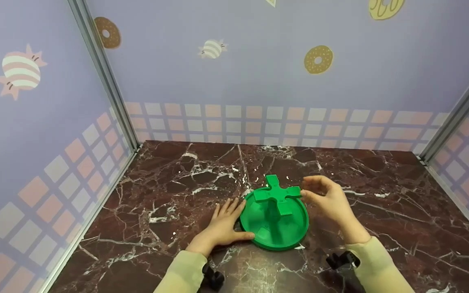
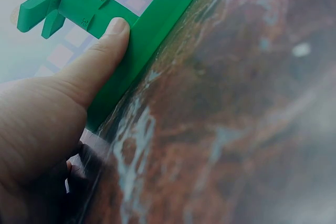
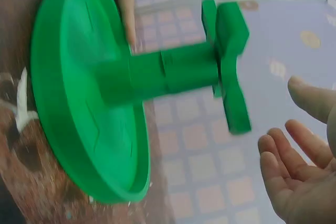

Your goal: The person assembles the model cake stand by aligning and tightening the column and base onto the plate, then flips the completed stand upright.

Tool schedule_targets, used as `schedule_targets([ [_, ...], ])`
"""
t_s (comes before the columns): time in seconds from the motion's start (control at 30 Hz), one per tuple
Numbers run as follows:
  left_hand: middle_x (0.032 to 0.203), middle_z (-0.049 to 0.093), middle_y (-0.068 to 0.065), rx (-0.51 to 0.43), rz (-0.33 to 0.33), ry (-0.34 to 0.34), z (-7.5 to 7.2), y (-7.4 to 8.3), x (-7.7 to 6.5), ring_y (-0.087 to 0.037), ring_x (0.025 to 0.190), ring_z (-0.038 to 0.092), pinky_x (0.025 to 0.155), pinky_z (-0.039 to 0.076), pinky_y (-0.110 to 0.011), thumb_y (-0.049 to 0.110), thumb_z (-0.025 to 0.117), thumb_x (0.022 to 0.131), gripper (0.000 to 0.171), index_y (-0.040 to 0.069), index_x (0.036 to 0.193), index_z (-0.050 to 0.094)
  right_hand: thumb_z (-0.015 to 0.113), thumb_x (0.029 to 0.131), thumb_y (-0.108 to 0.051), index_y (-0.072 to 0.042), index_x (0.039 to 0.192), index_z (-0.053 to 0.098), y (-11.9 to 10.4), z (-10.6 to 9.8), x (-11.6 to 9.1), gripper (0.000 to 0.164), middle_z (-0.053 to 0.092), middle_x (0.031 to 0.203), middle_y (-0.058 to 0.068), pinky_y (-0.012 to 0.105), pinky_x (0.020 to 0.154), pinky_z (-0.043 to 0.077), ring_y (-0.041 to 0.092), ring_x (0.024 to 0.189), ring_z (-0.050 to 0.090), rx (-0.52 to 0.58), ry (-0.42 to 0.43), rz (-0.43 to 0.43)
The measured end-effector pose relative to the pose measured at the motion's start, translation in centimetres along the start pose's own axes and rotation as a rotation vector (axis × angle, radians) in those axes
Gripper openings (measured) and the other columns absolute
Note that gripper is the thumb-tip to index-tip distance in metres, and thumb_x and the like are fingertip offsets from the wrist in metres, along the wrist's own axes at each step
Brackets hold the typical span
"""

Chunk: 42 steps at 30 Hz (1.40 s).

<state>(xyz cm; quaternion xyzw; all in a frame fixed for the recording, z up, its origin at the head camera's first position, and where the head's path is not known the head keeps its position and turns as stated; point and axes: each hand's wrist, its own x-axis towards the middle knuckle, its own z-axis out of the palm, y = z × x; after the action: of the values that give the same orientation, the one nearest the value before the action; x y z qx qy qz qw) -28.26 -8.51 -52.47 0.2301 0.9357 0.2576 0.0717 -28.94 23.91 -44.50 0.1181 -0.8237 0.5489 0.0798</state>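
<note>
Item: green assembly, smooth and plastic-looking, standing upright on the worktop (image 1: 145, 252) between the two hands. Base: round, shallow dish (image 1: 275, 246) with a raised rim. Stem: thick cylindrical column (image 3: 157, 74), bearing small dark marks in the left wrist view. Top: four-armed cross (image 1: 277, 193) with block-like ends, above the dish.

Left hand (image 1: 223, 227): fingers spread and nearly straight at the dish's left side, thumb resting on its near rim. Right hand (image 1: 332, 201): fingers loosely curved, thumb parted from them, pinching nothing, just beside the cross's right arm.

Surroundings: glossy dark-red worktop, white-veined like marble; pale sleeves (image 1: 183, 270); lilac panels (image 1: 250, 77) printed with doughnuts, sweets and squares.
</note>
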Motion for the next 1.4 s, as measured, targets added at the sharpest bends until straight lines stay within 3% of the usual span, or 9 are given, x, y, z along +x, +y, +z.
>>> schedule_targets([
  [0.2, 0.173, 0.015, -0.018, -0.004, -0.001, -0.003, 0.0, 0.0, 0.0, -0.042, 0.161, 0.008, 0.129, 0.001, -0.065, 0.067, 0.071, 0.087, 0.109, 0.015, 0.167, 0.018, 0.066, 0.101, -0.010, 0.008, 0.144, 0.052, 2.2, -0.8, 1.4, 0.049, 0.055, 0.144, 0.034, 0.039, 0.093, 0.062, -0.003, 0.104, 0.069, 0.121, -0.226, 0.004],
  [0.33, 0.173, 0.015, -0.018, -0.006, -0.003, -0.005, 0.0, 0.1, -0.1, -0.041, 0.161, 0.008, 0.129, 0.001, -0.065, 0.067, 0.071, 0.087, 0.109, 0.015, 0.167, 0.018, 0.061, 0.104, -0.013, 0.011, 0.147, 0.049, 3.1, -0.9, 1.7, 0.050, 0.051, 0.148, 0.034, 0.037, 0.098, 0.060, -0.004, 0.111, 0.067, 0.147, -0.308, -0.016],
  [0.57, 0.173, 0.015, -0.019, -0.006, 0.001, -0.002, 0.0, 0.1, -0.1, -0.042, 0.161, 0.007, 0.129, 0.002, -0.065, 0.066, 0.071, 0.087, 0.109, 0.015, 0.167, 0.018, 0.062, 0.104, -0.013, 0.010, 0.144, 0.054, 3.4, -0.7, 1.6, 0.047, 0.056, 0.145, 0.032, 0.033, 0.098, 0.059, -0.002, 0.109, 0.069, 0.144, -0.315, -0.014],
  [0.77, 0.173, 0.015, -0.018, -0.002, 0.003, -0.003, 0.0, 0.0, -0.1, -0.042, 0.161, 0.008, 0.128, 0.002, -0.065, 0.066, 0.071, 0.087, 0.109, 0.015, 0.167, 0.018, 0.066, 0.101, -0.013, 0.006, 0.140, 0.060, 3.6, -0.8, 1.3, 0.043, 0.062, 0.140, 0.027, 0.027, 0.090, 0.060, 0.000, 0.104, 0.070, 0.116, -0.299, -0.020],
  [1.0, 0.173, 0.015, -0.017, 0.007, -0.001, -0.001, 0.1, 0.0, 0.0, -0.041, 0.161, 0.008, 0.129, 0.002, -0.065, 0.067, 0.071, 0.087, 0.109, 0.015, 0.167, 0.018, 0.070, 0.098, -0.012, 0.006, 0.137, 0.063, 3.5, -0.8, 0.9, 0.043, 0.072, 0.128, 0.015, 0.029, 0.084, 0.063, 0.002, 0.099, 0.072, 0.116, -0.324, -0.022],
  [1.2, 0.173, 0.015, -0.018, -0.003, 0.001, 0.001, 0.0, 0.0, -0.1, -0.041, 0.161, 0.007, 0.129, 0.001, -0.065, 0.066, 0.072, 0.087, 0.109, 0.015, 0.167, 0.018, 0.069, 0.099, -0.012, 0.006, 0.138, 0.062, 3.3, -0.7, 0.4, 0.044, 0.069, 0.127, 0.027, 0.034, 0.077, 0.064, 0.004, 0.094, 0.073, 0.115, -0.365, -0.038],
  [1.4, 0.173, 0.013, -0.017, -0.013, -0.005, -0.006, 0.0, 0.0, -0.1, -0.041, 0.162, 0.006, 0.129, 0.000, -0.065, 0.066, 0.071, 0.087, 0.109, 0.015, 0.167, 0.017, 0.072, 0.095, -0.007, 0.008, 0.135, 0.064, 3.0, -0.1, -0.1, 0.043, 0.066, 0.132, 0.028, 0.020, 0.076, 0.059, -0.003, 0.092, 0.069, 0.093, -0.357, -0.080],
])
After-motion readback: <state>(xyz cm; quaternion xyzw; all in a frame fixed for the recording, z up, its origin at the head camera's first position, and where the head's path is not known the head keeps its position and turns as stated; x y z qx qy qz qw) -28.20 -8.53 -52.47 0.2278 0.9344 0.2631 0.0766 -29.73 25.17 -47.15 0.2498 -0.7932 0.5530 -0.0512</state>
